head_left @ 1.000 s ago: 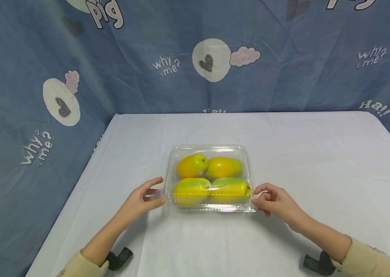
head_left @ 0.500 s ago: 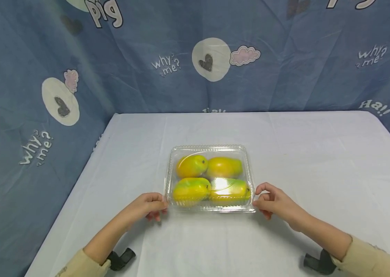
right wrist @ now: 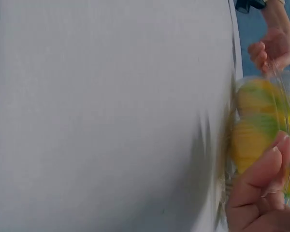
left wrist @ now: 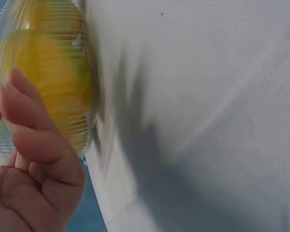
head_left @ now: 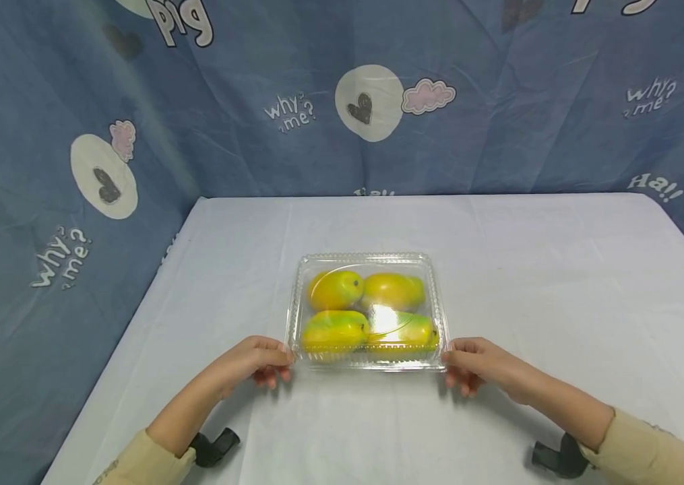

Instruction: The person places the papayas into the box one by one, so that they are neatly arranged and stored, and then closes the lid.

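A clear plastic clamshell box [head_left: 372, 367] with its lid down sits mid-table, holding several yellow-green mangoes [head_left: 335, 330]. At its front left corner my left hand [head_left: 253, 360] pinches the rim, thumb on top and fingers curled below. My right hand [head_left: 481, 364] pinches the rim at the front right corner in the same way. In the left wrist view, curled fingers [left wrist: 34, 121] stand beside the box's ribbed side wall [left wrist: 87, 92]. The right wrist view has the thumb and fingers at the flange, with mangoes [right wrist: 253, 140] behind the plastic.
A white cloth [head_left: 536, 283] covers the table around the box. Behind and to the left hangs a blue printed curtain [head_left: 244, 148]. Black wrist-worn devices [head_left: 215, 448] show below both forearms, near the cream sleeves [head_left: 147, 461].
My left hand has closed from spread fingers onto the rim at the box's left corner. My right hand has turned slightly downward, its thumb now over the rim. The box has barely moved.
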The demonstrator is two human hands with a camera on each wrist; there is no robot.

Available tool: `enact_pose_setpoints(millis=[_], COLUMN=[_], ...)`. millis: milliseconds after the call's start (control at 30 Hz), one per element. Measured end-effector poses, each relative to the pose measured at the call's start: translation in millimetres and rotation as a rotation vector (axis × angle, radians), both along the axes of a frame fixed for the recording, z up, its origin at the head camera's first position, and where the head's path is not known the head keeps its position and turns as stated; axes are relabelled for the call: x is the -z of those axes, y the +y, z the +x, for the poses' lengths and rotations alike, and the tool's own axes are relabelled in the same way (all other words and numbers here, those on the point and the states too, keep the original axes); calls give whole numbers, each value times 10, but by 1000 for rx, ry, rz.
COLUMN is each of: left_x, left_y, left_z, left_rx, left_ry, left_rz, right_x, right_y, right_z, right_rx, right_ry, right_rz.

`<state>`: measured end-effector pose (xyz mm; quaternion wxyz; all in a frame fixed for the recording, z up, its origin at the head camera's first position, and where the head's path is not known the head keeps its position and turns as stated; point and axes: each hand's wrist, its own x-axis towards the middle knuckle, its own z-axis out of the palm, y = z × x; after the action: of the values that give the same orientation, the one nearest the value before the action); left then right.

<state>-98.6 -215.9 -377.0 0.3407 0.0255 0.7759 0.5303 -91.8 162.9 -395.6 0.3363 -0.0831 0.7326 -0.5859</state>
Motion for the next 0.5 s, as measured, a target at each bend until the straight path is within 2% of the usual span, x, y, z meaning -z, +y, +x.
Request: enact_pose_setpoints(millis=[100, 233, 500], left_x=[5, 11, 27], left_y=[-4, -3, 18], left_z=[-1, -1, 4], left_rx=[-10, -34, -72], left_ry=[1, 6, 7], left_rz=[0, 9, 51], right_x=[10, 5, -21], right_y=[-22, -49, -81], right_z=[4, 5, -31], right_rx=[-29, -10, 33], right_ry=[-17, -36, -63], right_rz=[-50, -94, -97])
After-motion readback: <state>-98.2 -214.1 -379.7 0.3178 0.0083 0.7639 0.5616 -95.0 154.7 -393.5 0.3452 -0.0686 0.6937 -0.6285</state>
